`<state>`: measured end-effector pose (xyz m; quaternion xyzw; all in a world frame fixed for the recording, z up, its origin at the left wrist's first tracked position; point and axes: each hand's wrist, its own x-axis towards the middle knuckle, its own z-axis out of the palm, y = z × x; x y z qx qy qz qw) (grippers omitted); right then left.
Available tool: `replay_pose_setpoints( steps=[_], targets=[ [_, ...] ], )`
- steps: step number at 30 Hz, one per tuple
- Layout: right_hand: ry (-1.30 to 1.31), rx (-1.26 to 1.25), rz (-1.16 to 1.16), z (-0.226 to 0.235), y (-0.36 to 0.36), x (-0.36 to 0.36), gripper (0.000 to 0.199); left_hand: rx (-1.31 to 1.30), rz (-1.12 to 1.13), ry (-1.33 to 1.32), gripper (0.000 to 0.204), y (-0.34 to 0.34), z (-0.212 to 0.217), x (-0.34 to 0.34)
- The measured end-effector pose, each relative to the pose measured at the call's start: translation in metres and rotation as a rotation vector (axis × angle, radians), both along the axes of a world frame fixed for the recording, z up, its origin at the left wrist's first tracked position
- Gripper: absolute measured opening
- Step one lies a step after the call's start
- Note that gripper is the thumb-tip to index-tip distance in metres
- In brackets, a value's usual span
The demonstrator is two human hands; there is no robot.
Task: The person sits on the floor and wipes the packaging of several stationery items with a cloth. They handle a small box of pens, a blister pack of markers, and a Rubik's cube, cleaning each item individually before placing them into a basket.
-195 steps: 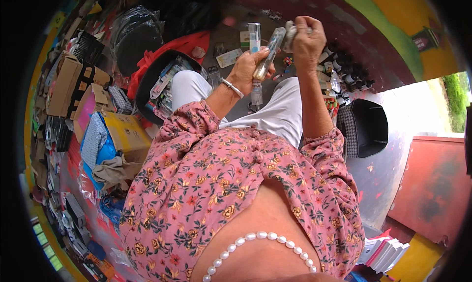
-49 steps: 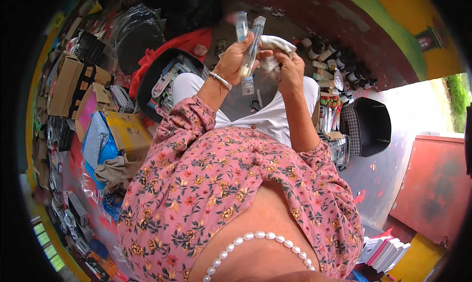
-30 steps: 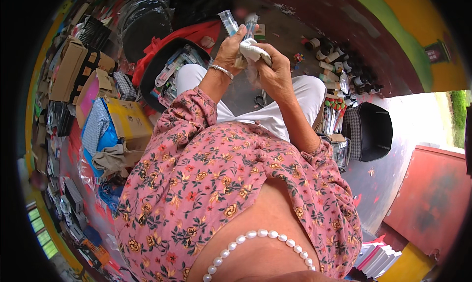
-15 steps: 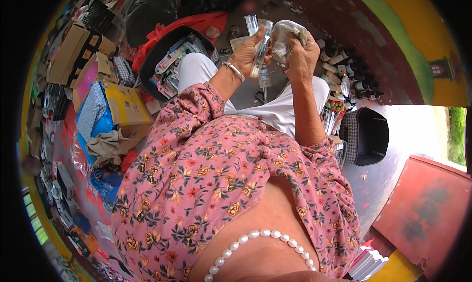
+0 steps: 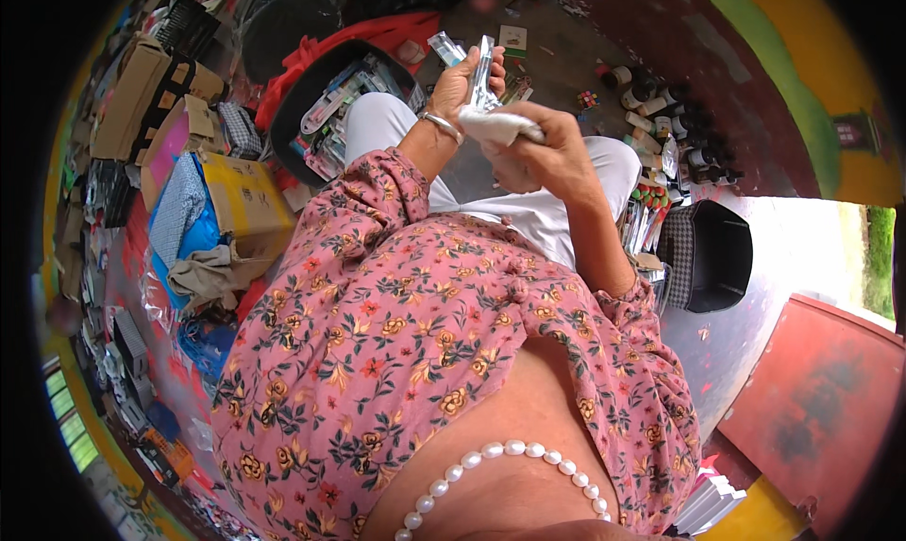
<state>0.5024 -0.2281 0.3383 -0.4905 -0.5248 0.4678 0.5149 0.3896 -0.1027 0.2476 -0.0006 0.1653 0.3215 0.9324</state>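
My left hand (image 5: 465,80), with a silver bangle at the wrist, holds up two slim clear tubes (image 5: 470,58) that stick out above the fingers. My right hand (image 5: 547,149) is closed on a white cloth (image 5: 493,126) pressed against the lower part of the tubes. Both hands meet above my lap, over white trousers (image 5: 557,211). My pink floral sleeves fill the middle of the view.
A black tray (image 5: 321,107) with packaged items sits left of my knee on red cloth. A yellow box (image 5: 247,196) and cardboard boxes (image 5: 127,92) crowd the left. Small bottles (image 5: 675,130) line the floor at right, beside a black checked bin (image 5: 708,253).
The hands have stayed together in front of me; the cloth now covers the lower part of the tubes, where half a second ago my right hand held it higher beside them.
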Motion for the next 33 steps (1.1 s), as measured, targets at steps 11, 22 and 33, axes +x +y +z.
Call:
replay_pose_setpoints(
  steps=[11, 22, 33],
  targets=[
    [-0.489, 0.364, -0.538, -0.013, 0.007, 0.018, 0.027, 0.109, -0.216, -0.325, 0.049, -0.011, 0.013, 0.002],
    [-0.789, 0.460, -0.572, -0.011, 0.036, -0.003, 0.026, 0.186, -0.196, -0.342, 0.034, -0.032, 0.027, 0.011],
    [-0.553, 0.055, -0.735, -0.047, 0.078, 0.048, 0.017, -0.007, -0.066, -0.125, 0.031, -0.039, -0.004, 0.015]
  ],
)
